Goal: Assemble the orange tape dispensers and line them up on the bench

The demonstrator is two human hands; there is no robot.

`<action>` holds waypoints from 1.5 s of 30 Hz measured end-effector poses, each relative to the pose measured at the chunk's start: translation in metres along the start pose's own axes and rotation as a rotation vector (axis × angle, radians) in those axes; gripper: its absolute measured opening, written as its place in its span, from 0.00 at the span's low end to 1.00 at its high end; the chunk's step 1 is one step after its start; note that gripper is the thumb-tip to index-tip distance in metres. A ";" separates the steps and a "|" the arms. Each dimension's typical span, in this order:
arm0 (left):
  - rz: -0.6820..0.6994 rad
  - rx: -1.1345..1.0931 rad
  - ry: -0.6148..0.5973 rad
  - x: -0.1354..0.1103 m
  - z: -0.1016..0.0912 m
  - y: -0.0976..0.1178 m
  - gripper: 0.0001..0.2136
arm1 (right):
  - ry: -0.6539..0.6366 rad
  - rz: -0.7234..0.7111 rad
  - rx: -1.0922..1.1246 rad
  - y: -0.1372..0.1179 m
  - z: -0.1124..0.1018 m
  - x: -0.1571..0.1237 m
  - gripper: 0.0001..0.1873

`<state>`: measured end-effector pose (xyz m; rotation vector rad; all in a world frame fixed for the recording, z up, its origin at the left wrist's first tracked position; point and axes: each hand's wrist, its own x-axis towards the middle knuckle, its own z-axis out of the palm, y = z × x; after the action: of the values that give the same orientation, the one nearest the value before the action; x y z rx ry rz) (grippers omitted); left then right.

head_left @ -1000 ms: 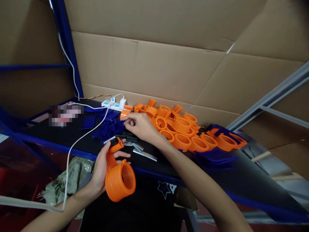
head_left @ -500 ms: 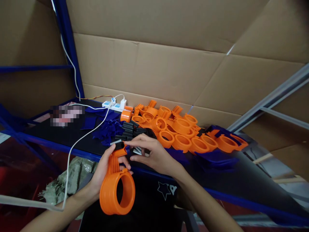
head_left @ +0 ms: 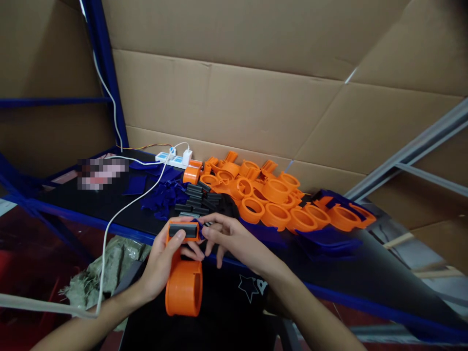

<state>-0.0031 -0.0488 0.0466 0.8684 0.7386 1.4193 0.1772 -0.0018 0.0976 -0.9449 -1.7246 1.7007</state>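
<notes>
My left hand [head_left: 159, 263] holds an orange plastic tape dispenser [head_left: 184, 290], its ring hanging down below the hand. The thumb presses on a black roller [head_left: 183, 229] set in the dispenser's upper end. At that end's right side a small dark blue plastic flap [head_left: 198, 225] shows, partly covered by fingers. My right hand [head_left: 234, 239] pinches there with thumb and forefinger, its other fingers hanging loose. Just beyond the hands, several loose black rollers [head_left: 195, 191] lie on the black table [head_left: 380, 273].
Many orange dispensers [head_left: 276, 190] are heaped at the back middle. Crumpled blue plastic pieces [head_left: 166, 195] lie left of the rollers, and blue sheets [head_left: 325, 243] to the right. A white power strip [head_left: 175, 160] feeds a white cable [head_left: 124, 207] crossing the left side. Cardboard [head_left: 234, 107] walls the back.
My left hand has turned the dispenser, so the roller now faces me and the ring shows more side-on. My right fingers have closed in at the dispenser's upper right end.
</notes>
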 end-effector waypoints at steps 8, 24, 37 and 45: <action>-0.177 -0.140 0.071 0.002 0.004 0.001 0.17 | 0.024 -0.130 -0.089 0.004 -0.010 0.000 0.21; -0.405 -0.124 0.042 0.000 -0.003 -0.003 0.13 | 0.224 -0.715 -0.892 0.022 -0.012 -0.007 0.25; -0.334 -0.024 -0.009 -0.004 0.002 -0.002 0.14 | 0.279 -0.677 -0.776 0.022 -0.001 -0.016 0.25; -0.189 0.177 -0.126 -0.005 -0.009 -0.005 0.16 | 0.297 -0.750 -0.731 0.025 0.000 -0.017 0.23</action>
<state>-0.0086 -0.0531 0.0367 0.9878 0.8359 1.1338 0.1909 -0.0162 0.0745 -0.6351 -2.1363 0.4304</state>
